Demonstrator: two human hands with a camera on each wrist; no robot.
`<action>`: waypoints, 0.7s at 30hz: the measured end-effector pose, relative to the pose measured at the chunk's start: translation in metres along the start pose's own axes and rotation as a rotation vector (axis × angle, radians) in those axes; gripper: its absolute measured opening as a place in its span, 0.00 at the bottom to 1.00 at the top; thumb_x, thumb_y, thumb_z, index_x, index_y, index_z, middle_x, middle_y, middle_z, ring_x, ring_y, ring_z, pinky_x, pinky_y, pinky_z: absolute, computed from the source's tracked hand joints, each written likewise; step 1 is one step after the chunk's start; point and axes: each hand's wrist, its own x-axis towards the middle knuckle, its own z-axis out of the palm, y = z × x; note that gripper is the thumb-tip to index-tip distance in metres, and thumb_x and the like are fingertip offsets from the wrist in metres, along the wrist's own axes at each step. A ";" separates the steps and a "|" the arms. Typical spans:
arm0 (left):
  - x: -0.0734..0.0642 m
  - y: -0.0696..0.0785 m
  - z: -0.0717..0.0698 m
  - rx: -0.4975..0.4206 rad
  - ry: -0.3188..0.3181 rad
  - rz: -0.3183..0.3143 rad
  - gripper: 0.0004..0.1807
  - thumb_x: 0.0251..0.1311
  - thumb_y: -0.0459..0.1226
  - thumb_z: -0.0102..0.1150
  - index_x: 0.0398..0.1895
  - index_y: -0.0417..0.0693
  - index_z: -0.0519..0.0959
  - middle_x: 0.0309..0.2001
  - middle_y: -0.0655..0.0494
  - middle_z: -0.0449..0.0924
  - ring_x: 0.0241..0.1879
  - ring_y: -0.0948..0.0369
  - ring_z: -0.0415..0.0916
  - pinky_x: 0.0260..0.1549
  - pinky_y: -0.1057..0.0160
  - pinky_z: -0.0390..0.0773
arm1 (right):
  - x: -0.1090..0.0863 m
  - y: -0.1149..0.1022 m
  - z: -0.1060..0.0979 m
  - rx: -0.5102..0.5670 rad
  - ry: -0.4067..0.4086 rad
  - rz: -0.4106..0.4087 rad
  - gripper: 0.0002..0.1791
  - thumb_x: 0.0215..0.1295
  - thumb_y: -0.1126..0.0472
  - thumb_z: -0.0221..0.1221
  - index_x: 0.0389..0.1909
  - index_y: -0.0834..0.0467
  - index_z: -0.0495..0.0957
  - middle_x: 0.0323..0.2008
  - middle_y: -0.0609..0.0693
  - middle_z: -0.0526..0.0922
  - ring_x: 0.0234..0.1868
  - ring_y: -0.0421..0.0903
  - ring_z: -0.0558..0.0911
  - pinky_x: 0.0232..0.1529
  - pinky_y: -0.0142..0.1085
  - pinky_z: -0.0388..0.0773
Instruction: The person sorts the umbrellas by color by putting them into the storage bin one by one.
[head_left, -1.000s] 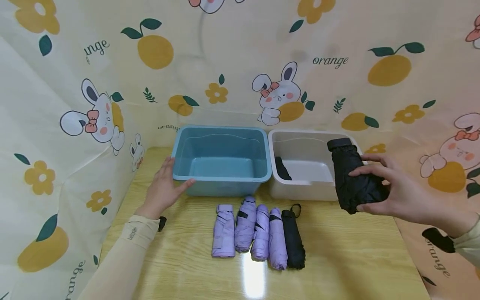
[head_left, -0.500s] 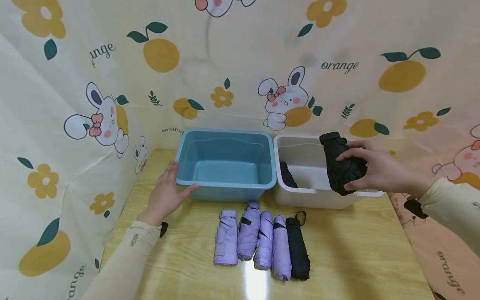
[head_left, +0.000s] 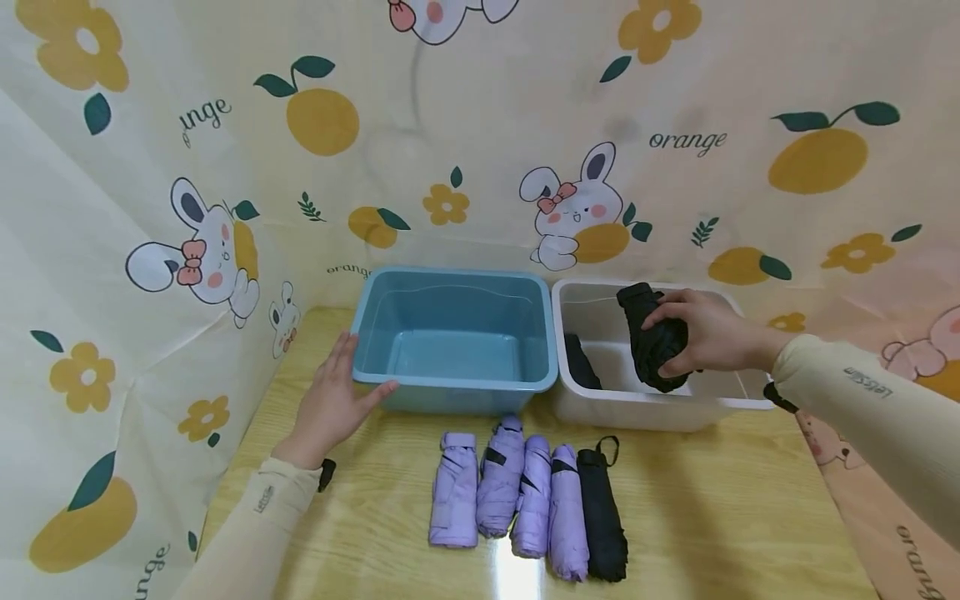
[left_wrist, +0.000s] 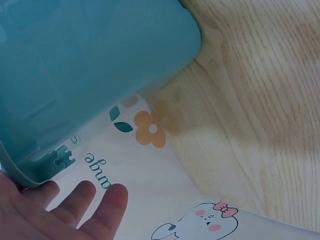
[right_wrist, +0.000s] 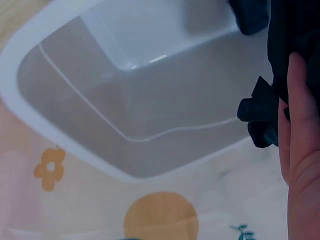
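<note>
My right hand point(head_left: 708, 333) grips a folded black umbrella point(head_left: 651, 340), fingers over the top and thumb below, inside the opening of the white bin point(head_left: 637, 413). In the right wrist view the bundle point(right_wrist: 300, 30) fills the upper right corner. Another black umbrella point(head_left: 580, 363) leans inside that bin at its left end. My left hand point(head_left: 328, 408) rests with straight, spread fingers at the left rim of the blue bin point(head_left: 450, 387); the left wrist view shows its fingertips point(left_wrist: 117, 195) just past the rim.
On the wooden table point(head_left: 360, 533), before the bins, lies a row of folded umbrellas: several purple ones point(head_left: 453, 496) and a black one point(head_left: 602, 521) with a wrist loop at the right end. A patterned cloth point(head_left: 450, 108) hangs behind and at both sides.
My right hand has carried the black umbrella left and down, from the white bin's front right into its opening. The left hand has stayed at the blue bin; the head view has shifted slightly.
</note>
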 end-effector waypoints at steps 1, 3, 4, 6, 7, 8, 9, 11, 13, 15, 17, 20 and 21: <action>0.000 0.000 0.000 0.000 0.001 0.000 0.61 0.57 0.71 0.54 0.80 0.40 0.44 0.80 0.44 0.38 0.72 0.34 0.49 0.55 0.31 0.66 | 0.004 0.001 0.003 -0.005 -0.003 -0.006 0.34 0.40 0.48 0.81 0.51 0.53 0.82 0.64 0.67 0.65 0.62 0.69 0.65 0.55 0.66 0.66; -0.001 -0.001 0.001 -0.002 0.004 0.001 0.61 0.58 0.70 0.54 0.80 0.40 0.45 0.80 0.44 0.38 0.72 0.35 0.49 0.55 0.31 0.66 | 0.011 0.004 0.008 0.000 -0.021 -0.012 0.34 0.40 0.48 0.80 0.51 0.53 0.82 0.63 0.67 0.65 0.60 0.68 0.67 0.55 0.64 0.69; -0.001 -0.001 0.002 -0.001 0.005 0.002 0.61 0.58 0.70 0.54 0.80 0.40 0.45 0.80 0.44 0.38 0.72 0.35 0.49 0.55 0.31 0.67 | 0.014 0.005 0.011 0.012 -0.037 -0.009 0.34 0.41 0.48 0.80 0.51 0.53 0.82 0.63 0.67 0.65 0.60 0.68 0.68 0.54 0.64 0.70; -0.001 -0.002 0.002 0.000 0.008 0.008 0.61 0.58 0.70 0.54 0.80 0.40 0.45 0.80 0.44 0.38 0.73 0.36 0.49 0.56 0.32 0.66 | 0.020 0.008 0.017 0.015 -0.070 0.003 0.33 0.41 0.48 0.80 0.51 0.52 0.82 0.63 0.67 0.65 0.58 0.67 0.70 0.52 0.63 0.72; 0.000 -0.002 0.002 0.001 0.008 0.009 0.60 0.58 0.70 0.55 0.80 0.39 0.45 0.79 0.44 0.38 0.73 0.36 0.49 0.56 0.32 0.66 | 0.023 0.011 0.021 0.003 -0.085 0.009 0.33 0.41 0.48 0.80 0.51 0.52 0.82 0.63 0.67 0.65 0.57 0.66 0.71 0.51 0.62 0.73; 0.000 -0.003 0.003 0.004 0.010 0.012 0.60 0.58 0.70 0.55 0.79 0.39 0.45 0.79 0.44 0.39 0.73 0.36 0.49 0.56 0.32 0.66 | 0.027 0.013 0.024 -0.011 -0.101 0.012 0.32 0.41 0.48 0.80 0.50 0.51 0.82 0.62 0.67 0.66 0.56 0.66 0.73 0.51 0.62 0.74; 0.000 -0.004 0.003 0.005 0.011 0.013 0.60 0.58 0.69 0.55 0.79 0.39 0.45 0.79 0.44 0.39 0.73 0.36 0.49 0.57 0.32 0.66 | 0.030 0.015 0.028 -0.036 -0.117 0.013 0.32 0.41 0.48 0.80 0.50 0.51 0.83 0.62 0.66 0.67 0.56 0.65 0.74 0.50 0.61 0.74; 0.000 -0.005 0.004 0.009 0.015 0.014 0.60 0.58 0.69 0.55 0.79 0.39 0.45 0.79 0.44 0.39 0.73 0.36 0.49 0.58 0.33 0.65 | 0.037 0.018 0.035 -0.080 -0.150 0.006 0.31 0.40 0.47 0.79 0.49 0.50 0.83 0.62 0.66 0.68 0.55 0.63 0.75 0.48 0.59 0.76; 0.000 -0.006 0.004 0.013 0.018 0.012 0.60 0.58 0.69 0.56 0.79 0.39 0.46 0.79 0.44 0.39 0.73 0.37 0.49 0.57 0.33 0.66 | 0.043 0.021 0.041 -0.092 -0.187 -0.009 0.31 0.40 0.48 0.79 0.48 0.50 0.83 0.61 0.66 0.69 0.54 0.62 0.75 0.48 0.58 0.77; -0.001 -0.006 0.005 0.014 0.017 0.009 0.60 0.58 0.69 0.56 0.80 0.40 0.45 0.80 0.45 0.39 0.73 0.37 0.49 0.57 0.33 0.66 | 0.049 0.024 0.048 -0.070 -0.233 -0.021 0.31 0.40 0.49 0.79 0.48 0.51 0.82 0.62 0.66 0.68 0.56 0.62 0.73 0.48 0.57 0.77; -0.001 -0.006 0.005 0.012 0.017 0.008 0.60 0.58 0.68 0.57 0.80 0.41 0.45 0.80 0.45 0.39 0.73 0.38 0.49 0.57 0.33 0.67 | 0.056 0.026 0.053 -0.032 -0.271 -0.038 0.31 0.40 0.52 0.79 0.48 0.53 0.82 0.62 0.68 0.66 0.58 0.65 0.70 0.49 0.57 0.76; -0.001 -0.006 0.004 0.004 0.026 0.016 0.59 0.59 0.67 0.58 0.80 0.40 0.46 0.79 0.44 0.40 0.73 0.38 0.49 0.57 0.33 0.67 | 0.066 0.029 0.061 -0.022 -0.297 -0.056 0.31 0.38 0.55 0.80 0.48 0.55 0.82 0.62 0.70 0.66 0.59 0.67 0.69 0.51 0.58 0.76; -0.001 -0.006 0.004 0.003 0.031 0.019 0.59 0.59 0.67 0.58 0.79 0.40 0.46 0.79 0.43 0.40 0.73 0.38 0.49 0.56 0.33 0.67 | 0.069 0.030 0.064 -0.034 -0.298 -0.066 0.31 0.38 0.55 0.80 0.48 0.55 0.82 0.62 0.70 0.66 0.59 0.67 0.69 0.51 0.59 0.75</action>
